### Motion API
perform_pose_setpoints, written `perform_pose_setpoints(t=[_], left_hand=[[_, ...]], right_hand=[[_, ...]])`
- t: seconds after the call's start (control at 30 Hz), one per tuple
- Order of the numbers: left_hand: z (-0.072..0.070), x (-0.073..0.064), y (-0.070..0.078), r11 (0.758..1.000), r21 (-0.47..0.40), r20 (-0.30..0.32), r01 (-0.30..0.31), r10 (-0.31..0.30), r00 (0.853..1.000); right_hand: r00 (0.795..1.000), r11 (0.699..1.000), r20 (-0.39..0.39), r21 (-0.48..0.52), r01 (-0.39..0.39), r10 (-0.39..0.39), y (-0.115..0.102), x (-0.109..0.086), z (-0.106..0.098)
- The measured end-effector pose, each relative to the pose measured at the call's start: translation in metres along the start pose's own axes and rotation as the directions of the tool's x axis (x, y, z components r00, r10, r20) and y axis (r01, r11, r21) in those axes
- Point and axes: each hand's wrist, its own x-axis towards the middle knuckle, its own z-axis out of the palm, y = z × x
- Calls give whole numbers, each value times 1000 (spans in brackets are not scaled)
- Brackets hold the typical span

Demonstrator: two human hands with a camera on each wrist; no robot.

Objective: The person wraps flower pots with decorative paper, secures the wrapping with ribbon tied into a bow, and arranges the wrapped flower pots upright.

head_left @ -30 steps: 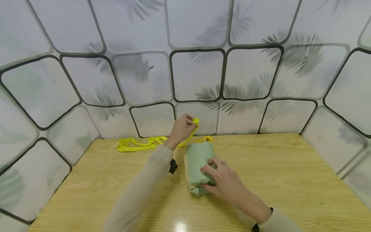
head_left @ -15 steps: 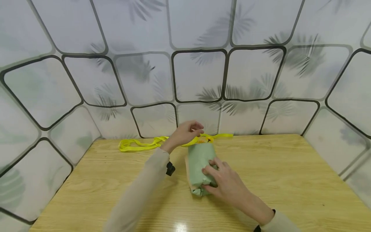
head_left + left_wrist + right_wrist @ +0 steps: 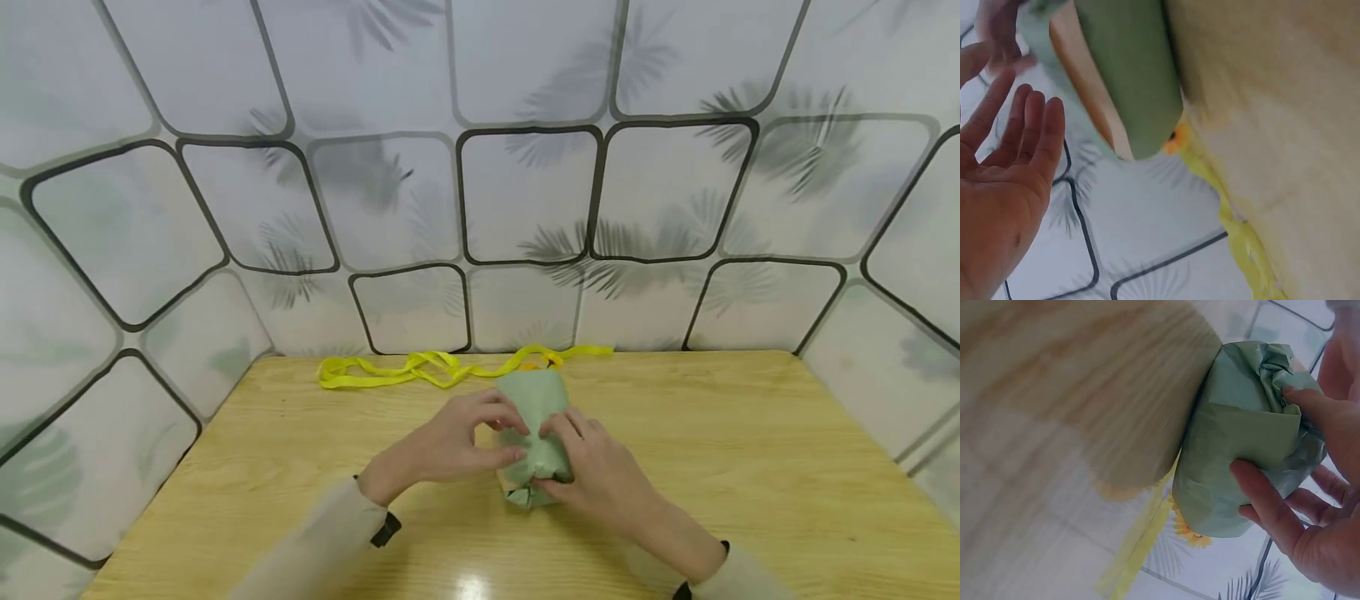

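A bundle wrapped in green paper lies on the table, its paper folded and crumpled at the near end. Orange-yellow flowers peek out at its far end. My right hand grips the bundle from the right, with the thumb at the crumpled fold and the fingers along its side. Close by the left side is my left hand, its fingers extended and holding nothing. A tan strip shows along the paper's edge in the left wrist view. Behind the bundle runs a loose yellow ribbon.
The wood-grain table ends at a patterned backdrop that also rises on both sides. The ribbon lies in loops along the table's back edge, one end stretching right past the flowers.
My left hand has let go of the yellow ribbon and come back toward the bundle's left side. The ribbon end now lies to the right behind the flowers. My right hand keeps its grip.
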Motion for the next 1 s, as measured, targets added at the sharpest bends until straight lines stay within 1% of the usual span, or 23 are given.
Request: perform_pose_setpoints(t=[0.07, 0.13, 0.23, 0.3, 0.37, 0.43, 0.5, 0.53, 0.6, 0.67, 0.7, 0.73, 0.77, 0.83, 0.9, 0.97, 1.0], left_hand=[[8, -5, 6, 1000, 0, 14, -31, 31, 999], [16, -9, 10, 1000, 10, 11, -25, 25, 1000], [26, -12, 11, 997, 82, -31, -4, 7, 1000], [31, -12, 11, 991, 137, -69, 12, -3, 998], [35, -11, 11, 980, 197, -101, 11, 9, 995], [37, -10, 11, 971, 239, -121, 2, 28, 992], [38, -9, 12, 959, 282, -129, -14, 52, 990], [38, -8, 13, 953, 303, -128, -18, 60, 990], [37, -7, 16, 937, 349, -117, -23, 68, 991], [36, -5, 19, 918, 396, -92, -15, 56, 994], [36, -4, 20, 908, 419, -75, -9, 45, 996], [36, -4, 22, 900, 436, -60, -2, 31, 998], [35, -3, 23, 890, 456, -47, 5, 19, 999], [35, -3, 25, 873, 487, -24, 16, -5, 1000], [36, -3, 26, 864, 504, -13, 19, -15, 1000], [36, -3, 27, 859, 512, -9, 19, -17, 1000], [36, -2, 27, 860, 510, -7, 20, -19, 1000]], right_hand=[[1000, 1000, -12, 5, -13, 14, 1, 0, -1], [1000, 1000, -21, 12, -19, 19, 3, -1, 0], [1000, 998, -3, 50, -23, 23, 4, -1, 0], [999, 994, 27, 108, -36, 33, 6, -1, -2], [997, 983, 66, 177, -47, 36, 8, -1, -5], [994, 963, 104, 265, -54, 27, 12, -2, -10], [991, 929, 134, 367, -55, 6, 17, -3, -15], [988, 904, 156, 423, -60, -8, 20, -3, -17], [977, 846, 211, 526, -86, -32, 26, -3, -23], [960, 782, 275, 608, -135, -48, 33, -3, -28], [951, 757, 305, 632, -164, -49, 37, -3, -31], [942, 739, 330, 648, -184, -55, 40, -2, -33], [932, 713, 360, 667, -219, -50, 43, -1, -35], [912, 658, 410, 694, -292, -27, 50, 2, -38], [893, 612, 449, 704, -361, 11, 57, 6, -40], [876, 574, 478, 702, -422, 60, 64, 12, -41], [873, 573, 480, 692, -439, 88, 69, 14, -41]])
